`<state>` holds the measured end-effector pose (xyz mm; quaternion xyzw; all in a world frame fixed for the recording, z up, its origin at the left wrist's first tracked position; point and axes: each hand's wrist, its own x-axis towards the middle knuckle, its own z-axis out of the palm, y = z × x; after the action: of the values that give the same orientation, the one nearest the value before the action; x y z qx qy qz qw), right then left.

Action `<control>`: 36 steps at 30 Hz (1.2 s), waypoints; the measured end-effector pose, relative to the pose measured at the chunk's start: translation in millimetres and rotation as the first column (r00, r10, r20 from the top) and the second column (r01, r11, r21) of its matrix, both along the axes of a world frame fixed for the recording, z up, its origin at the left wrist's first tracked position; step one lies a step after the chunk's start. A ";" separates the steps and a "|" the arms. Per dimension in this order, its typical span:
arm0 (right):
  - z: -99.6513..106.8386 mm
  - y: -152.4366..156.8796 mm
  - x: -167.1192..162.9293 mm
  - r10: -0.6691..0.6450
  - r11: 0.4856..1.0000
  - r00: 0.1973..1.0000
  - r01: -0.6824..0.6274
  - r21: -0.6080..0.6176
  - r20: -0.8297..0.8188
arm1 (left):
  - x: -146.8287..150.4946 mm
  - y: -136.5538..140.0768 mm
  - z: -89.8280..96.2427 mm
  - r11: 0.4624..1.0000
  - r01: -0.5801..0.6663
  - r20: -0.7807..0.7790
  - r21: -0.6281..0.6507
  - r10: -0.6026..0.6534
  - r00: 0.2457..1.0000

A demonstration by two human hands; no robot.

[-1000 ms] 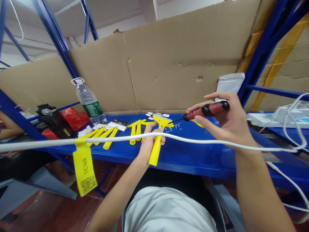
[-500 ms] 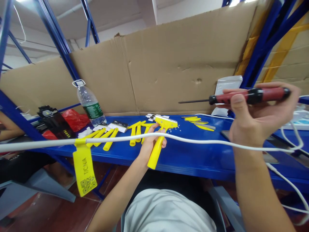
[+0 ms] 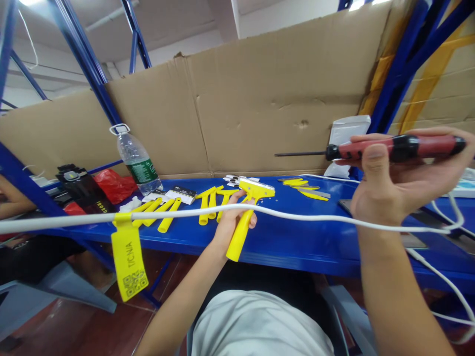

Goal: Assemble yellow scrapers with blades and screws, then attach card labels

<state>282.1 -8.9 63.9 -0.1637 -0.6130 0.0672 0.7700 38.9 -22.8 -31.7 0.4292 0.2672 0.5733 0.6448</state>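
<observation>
My left hand [image 3: 230, 220] is closed around a yellow scraper [image 3: 241, 235], whose wide head with a metal strip points up and away from me. At the right, my right hand [image 3: 389, 183] grips a red and black screwdriver [image 3: 426, 147], held level with its thin dark shaft pointing left. The tip is in the air above and to the right of the scraper head, apart from it. Tiny screws [image 3: 267, 200] lie on the blue table by the head. Several yellow scraper handles [image 3: 169, 214] rest left of my left hand, and flat yellow pieces [image 3: 313, 195] lie farther back.
A white cable [image 3: 304, 216] with a yellow tag [image 3: 129, 262] crosses in front of both hands. A large water bottle [image 3: 140, 163], a black bottle [image 3: 83, 188] and a red bag [image 3: 117, 184] stand at the left. Cardboard [image 3: 278, 94] walls the back of the blue table [image 3: 297, 247].
My right hand has shifted slightly right with the screwdriver, and more of the shaft shows. My left hand keeps the scraper in nearly the same place.
</observation>
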 end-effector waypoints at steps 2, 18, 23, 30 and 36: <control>-4.5 -0.9 -4.8 -0.007 1.000 1.000 0.007 0.003 -0.006 | 0.5 0.0 0.0 1.000 -0.006 -0.008 -0.004 0.006 1.000; -33.6 -10.0 -8.4 0.007 0.989 0.998 -0.018 0.149 0.069 | -0.1 -4.3 2.7 0.999 0.037 -0.041 -0.028 -0.038 0.998; -34.6 -9.8 -7.8 0.002 0.990 0.996 -0.014 0.141 0.086 | 0.3 -3.4 1.9 0.999 0.030 -0.038 -0.029 -0.031 0.999; -36.5 -4.0 -3.3 -0.015 0.980 0.990 -0.013 0.198 0.138 | -1.8 -0.5 -1.5 0.999 0.040 -0.040 -0.024 -0.041 0.998; -36.2 -2.0 -1.1 -0.055 0.975 0.983 0.015 0.222 0.177 | 0.5 1.2 -3.3 0.999 0.035 -0.076 0.005 -0.035 0.997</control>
<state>281.0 -10.9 27.8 -0.0939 -0.6814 -0.0300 0.7252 39.5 -21.5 -35.0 0.4572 0.2821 0.5460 0.6429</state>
